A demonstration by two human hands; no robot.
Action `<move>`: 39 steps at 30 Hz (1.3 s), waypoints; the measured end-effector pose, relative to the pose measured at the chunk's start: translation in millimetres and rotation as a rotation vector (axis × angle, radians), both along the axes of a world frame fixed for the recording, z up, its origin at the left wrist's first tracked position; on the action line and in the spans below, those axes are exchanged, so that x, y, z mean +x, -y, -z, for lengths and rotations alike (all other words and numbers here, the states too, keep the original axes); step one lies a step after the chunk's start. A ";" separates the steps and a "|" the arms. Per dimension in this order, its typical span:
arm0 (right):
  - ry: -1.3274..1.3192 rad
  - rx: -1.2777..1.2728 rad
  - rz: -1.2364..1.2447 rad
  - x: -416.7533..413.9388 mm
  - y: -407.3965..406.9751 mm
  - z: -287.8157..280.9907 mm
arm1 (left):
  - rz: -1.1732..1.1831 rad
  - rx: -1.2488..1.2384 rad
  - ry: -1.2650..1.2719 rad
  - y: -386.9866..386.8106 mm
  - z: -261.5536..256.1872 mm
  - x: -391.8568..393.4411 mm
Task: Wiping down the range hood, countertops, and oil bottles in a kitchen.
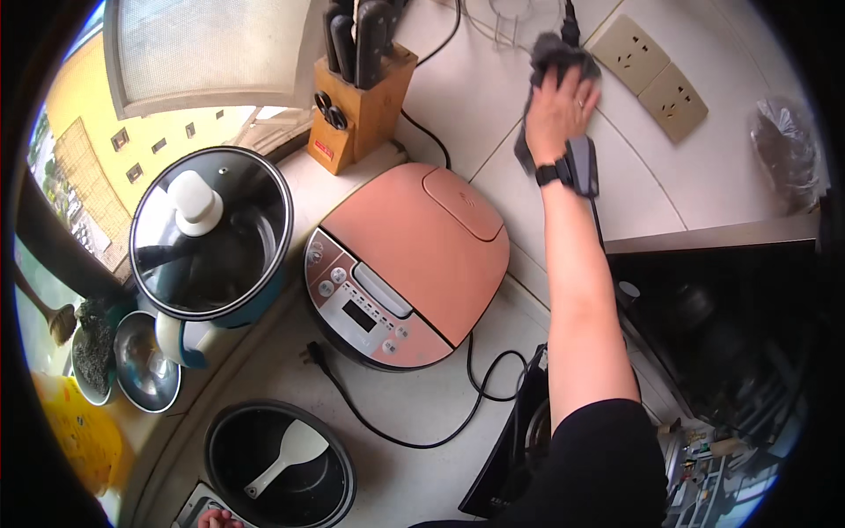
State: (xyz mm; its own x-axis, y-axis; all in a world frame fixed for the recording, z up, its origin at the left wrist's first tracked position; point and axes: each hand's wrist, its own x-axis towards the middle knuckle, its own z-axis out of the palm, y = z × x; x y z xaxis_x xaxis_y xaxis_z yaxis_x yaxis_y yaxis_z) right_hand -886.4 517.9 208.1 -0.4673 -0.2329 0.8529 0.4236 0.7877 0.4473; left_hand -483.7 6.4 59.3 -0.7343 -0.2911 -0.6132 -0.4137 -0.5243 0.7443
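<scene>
My right hand (561, 105), with a black band and device on the wrist, presses a dark grey cloth (528, 148) against the white tiled wall (482, 125). The cloth bunches above the fingers, beside a black plug (570, 30). Only a few fingertips of my left hand (220, 519) show at the bottom edge, near a black inner pot (228, 455) with a white rice paddle (297, 449) in it. Whether that hand holds anything is hidden. A pink rice cooker (403, 231) with its lid down stands on the counter (409, 402).
The rice cooker's loose cord ends in a plug (315, 353). A glass-lidded pot (211, 264), metal bowl (148, 363) and knife block (370, 99) stand along the window side. Wall sockets (650, 76), a dark glossy panel (713, 317) and a black appliance (508, 455) are at right.
</scene>
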 end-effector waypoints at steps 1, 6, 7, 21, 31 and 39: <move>-0.013 0.030 -0.037 -6.5 4.4 2.4 | -0.028 0.002 0.013 1.0 4.6 0.7; 0.402 0.252 -0.130 -40.4 0.8 73.2 | -0.051 0.007 0.038 -12.3 10.5 -9.6; 0.478 0.316 -0.168 -44.0 2.2 87.7 | -0.018 0.009 0.022 -14.2 10.9 -11.0; 0.854 0.438 -0.375 -0.1 -36.0 115.2 | 0.064 -0.070 0.005 5.8 5.4 14.7; 1.503 -0.703 -0.838 3.6 -43.7 208.3 | 0.122 -0.042 -0.161 -39.8 -19.4 -9.8; 0.507 0.161 0.058 43.1 -13.8 92.6 | 0.143 -0.145 -0.065 -48.6 -21.8 -13.0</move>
State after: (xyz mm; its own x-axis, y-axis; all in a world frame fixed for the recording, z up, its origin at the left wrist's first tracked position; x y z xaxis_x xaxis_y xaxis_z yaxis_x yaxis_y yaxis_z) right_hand -843.2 531.6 115.4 -0.8276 -0.3038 0.4720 0.1637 0.6737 0.7206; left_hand -496.7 55.0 81.2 -0.8113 -0.2631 -0.5221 -0.4245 -0.3490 0.8355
